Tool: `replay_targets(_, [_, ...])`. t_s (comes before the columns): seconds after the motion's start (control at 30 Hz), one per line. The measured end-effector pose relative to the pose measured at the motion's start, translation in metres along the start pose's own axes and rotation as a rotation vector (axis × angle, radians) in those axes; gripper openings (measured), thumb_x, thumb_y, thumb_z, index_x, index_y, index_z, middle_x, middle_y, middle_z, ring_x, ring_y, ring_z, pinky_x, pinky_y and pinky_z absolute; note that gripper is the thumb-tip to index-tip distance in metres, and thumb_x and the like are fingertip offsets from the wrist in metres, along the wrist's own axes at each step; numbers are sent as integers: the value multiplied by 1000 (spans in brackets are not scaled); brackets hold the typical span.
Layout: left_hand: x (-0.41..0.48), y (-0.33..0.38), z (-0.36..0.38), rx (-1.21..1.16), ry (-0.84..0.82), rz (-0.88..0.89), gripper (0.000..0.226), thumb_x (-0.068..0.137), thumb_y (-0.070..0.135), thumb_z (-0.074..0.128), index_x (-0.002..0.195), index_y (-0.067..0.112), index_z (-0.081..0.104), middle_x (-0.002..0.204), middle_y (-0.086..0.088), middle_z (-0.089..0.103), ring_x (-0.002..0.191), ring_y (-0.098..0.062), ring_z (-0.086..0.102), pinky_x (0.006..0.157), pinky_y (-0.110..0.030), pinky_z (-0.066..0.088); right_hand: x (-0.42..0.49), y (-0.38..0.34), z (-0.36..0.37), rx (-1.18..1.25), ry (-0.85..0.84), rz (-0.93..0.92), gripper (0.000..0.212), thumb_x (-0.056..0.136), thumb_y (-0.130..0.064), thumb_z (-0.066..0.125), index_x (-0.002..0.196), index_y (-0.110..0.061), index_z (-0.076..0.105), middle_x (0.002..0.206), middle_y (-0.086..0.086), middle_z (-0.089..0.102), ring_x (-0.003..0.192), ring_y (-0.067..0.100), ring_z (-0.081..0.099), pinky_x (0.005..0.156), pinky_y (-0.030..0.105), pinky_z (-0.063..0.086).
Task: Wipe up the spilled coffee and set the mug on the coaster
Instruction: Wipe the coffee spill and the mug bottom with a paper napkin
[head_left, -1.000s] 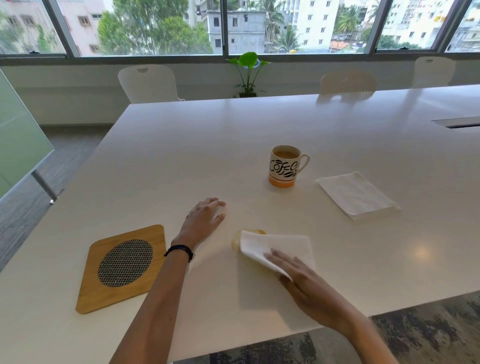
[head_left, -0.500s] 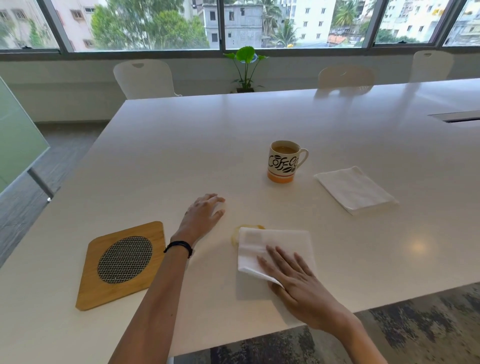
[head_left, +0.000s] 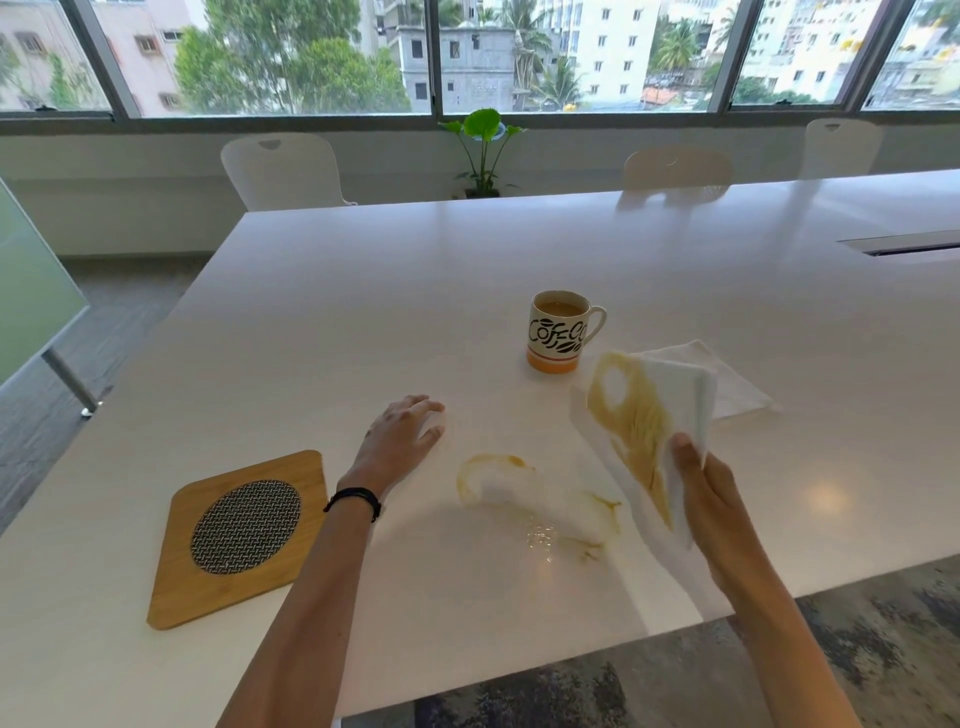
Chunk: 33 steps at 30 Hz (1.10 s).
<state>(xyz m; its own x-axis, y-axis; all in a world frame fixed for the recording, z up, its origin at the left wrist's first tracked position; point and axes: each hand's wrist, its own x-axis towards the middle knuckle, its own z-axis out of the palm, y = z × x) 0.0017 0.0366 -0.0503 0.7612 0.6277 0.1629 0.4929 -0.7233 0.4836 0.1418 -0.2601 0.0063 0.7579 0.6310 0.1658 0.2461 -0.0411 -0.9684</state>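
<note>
The held stained napkin (head_left: 644, 436) hides the near corner of the folded napkin (head_left: 737, 384) at right of centre, the right hand's (head_left: 711, 499) fingers (head_left: 685, 457) are mostly behind that napkin, and the surface (head_left: 363, 291) is cut off at the right and lower-left frame edges.

We look across an office meeting room: a long white conference table (head_left: 519, 249) fills the frame, white chairs (head_left: 283, 169) along its far side, city buildings beyond the window wall (head_left: 322, 57) at top.

I see the white tabletop (head_left: 363, 291) carrying a mug (head_left: 558, 332), wooden coaster (head_left: 239, 535) far left of it, smeared coffee (head_left: 535, 499) nearer me, folded napkin (head_left: 737, 387) beside it.
</note>
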Motion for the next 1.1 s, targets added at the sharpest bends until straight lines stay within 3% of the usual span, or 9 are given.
replay_targets(0.07, [0,0,0,0,1,-3,31,92,30,50,122,25,54,141,0,45,130,-20,39,104,-39,33,-1,5,0,-128,-28,-111,62,92,-54,29,86,0,59,68,26,59,51,21,54,46,30,40])
replay_targets(0.17, [0,0,1,3,5,-1,31,92,31,50,122,25,54,141,0,45,130,-20,40,103,-39,34,-5,13,9,-263,-109,-211,52,91,-54,28,81,-12,57,57,1,51,48,2,45,47,14,32])
replay_targets(0.27, [1,-1,1,3,-2,-5,31,92,31,50,122,25,54,141,0,45,129,-20,40,103,-39,34,-11,25,24,-413,-287,-211,38,94,-41,29,120,-27,53,109,-8,62,90,-8,54,76,3,39])
replay_targets(0.33, [1,-1,1,-3,-5,-6,31,92,31,50,122,25,54,141,1,45,129,-20,41,103,-39,34,-16,36,33,-564,-382,-208,46,95,-38,27,142,-36,23,143,-16,31,126,-4,31,105,6,17])
replay_targets(0.43, [2,-1,1,-7,-3,-5,31,91,31,51,121,26,54,141,1,46,128,-20,42,103,-39,34,-18,49,44,-740,-489,-270,46,99,-31,25,130,-49,-4,146,-20,0,138,-3,-2,106,7,-15])
replay_targets(0.7, [1,2,0,-10,4,-1,30,91,29,51,121,24,55,141,-1,45,129,-21,42,104,-41,35,-13,51,45,-929,-634,-228,46,98,-40,16,134,-44,-13,147,-15,-20,138,2,-20,114,28,-16])
replay_targets(0.87, [2,17,-4,-201,172,56,25,91,18,54,115,19,61,137,-5,47,123,-21,48,101,-35,40,-2,34,37,-555,-593,29,59,91,-54,17,137,-24,37,148,-2,33,135,11,30,111,28,21])
replay_targets(0.93, [2,26,-6,-312,193,99,23,91,15,55,112,17,63,132,-6,51,119,-20,51,98,-29,39,1,22,32,-286,-475,88,53,87,-59,23,102,-26,62,100,1,70,92,13,63,77,24,49])
replay_targets(1.1, [-1,53,-2,-630,80,118,22,92,12,52,108,23,62,121,1,58,111,-14,58,93,-26,44,16,3,19,28,-236,153,43,82,-53,38,83,-24,70,72,-12,73,68,2,65,59,11,47])
